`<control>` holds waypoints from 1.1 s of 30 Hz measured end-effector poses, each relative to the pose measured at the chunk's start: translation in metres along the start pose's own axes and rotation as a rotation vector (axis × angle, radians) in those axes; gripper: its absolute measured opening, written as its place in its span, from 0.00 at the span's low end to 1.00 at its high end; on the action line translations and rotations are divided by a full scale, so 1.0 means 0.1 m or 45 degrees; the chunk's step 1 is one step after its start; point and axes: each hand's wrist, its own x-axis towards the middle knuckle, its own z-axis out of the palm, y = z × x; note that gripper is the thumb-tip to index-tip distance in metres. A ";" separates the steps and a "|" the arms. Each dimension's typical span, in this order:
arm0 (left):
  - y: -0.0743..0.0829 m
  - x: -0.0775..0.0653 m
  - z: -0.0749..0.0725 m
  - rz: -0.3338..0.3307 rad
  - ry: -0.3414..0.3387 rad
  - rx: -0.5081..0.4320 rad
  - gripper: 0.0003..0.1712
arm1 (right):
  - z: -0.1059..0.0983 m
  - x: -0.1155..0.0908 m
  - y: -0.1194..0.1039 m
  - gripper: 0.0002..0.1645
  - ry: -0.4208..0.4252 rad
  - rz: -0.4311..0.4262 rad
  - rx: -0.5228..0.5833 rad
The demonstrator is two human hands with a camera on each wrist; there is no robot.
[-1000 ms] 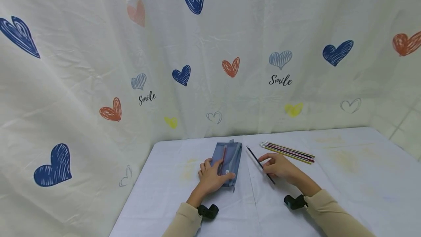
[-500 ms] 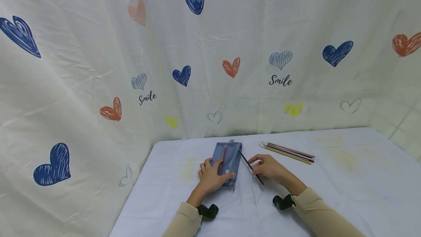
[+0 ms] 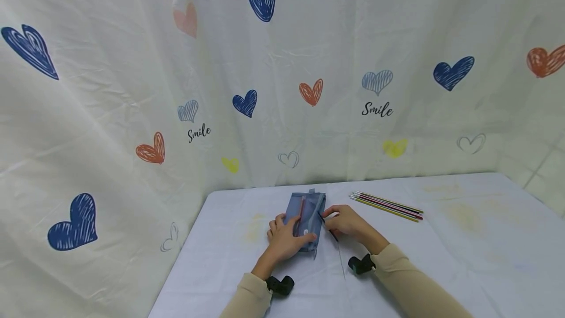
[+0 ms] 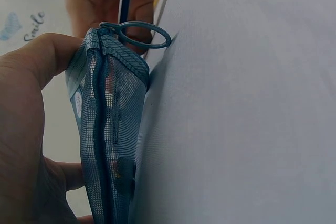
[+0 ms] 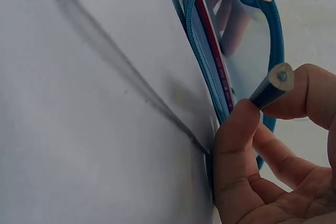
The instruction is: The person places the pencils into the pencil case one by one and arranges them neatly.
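A blue mesh pencil case (image 3: 312, 206) lies on the white-covered table, a red pencil (image 5: 214, 45) inside it. My left hand (image 3: 282, 242) holds the case at its near half, thumb by the right side and fingers toward the left edge. The right hand (image 3: 346, 222) pinches a dark pencil (image 5: 269, 92) between thumb and fingers, at the case's right side. In the right wrist view, the unzipped mouth gapes beside this pencil, edged by a blue zipper (image 5: 195, 35). The pencil's far end is hidden behind the fingers there. A ring-shaped zip pull (image 4: 169, 39) sticks out at the near corner.
Several pencils (image 3: 388, 206) lie in a loose bundle on the table (image 3: 468, 239), beyond the right hand. Behind the table hangs a white curtain (image 3: 335, 38) printed with hearts. Each wrist carries a small black camera (image 3: 280, 286).
My right hand has moved left with the dark pencil, bringing the pencil's tip from the bare table to the case's right side. The left hand and the case have stayed put.
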 end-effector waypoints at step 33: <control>-0.01 0.00 0.01 0.005 0.010 0.006 0.52 | 0.31 0.12 -0.07 0.22 0.131 -0.023 0.229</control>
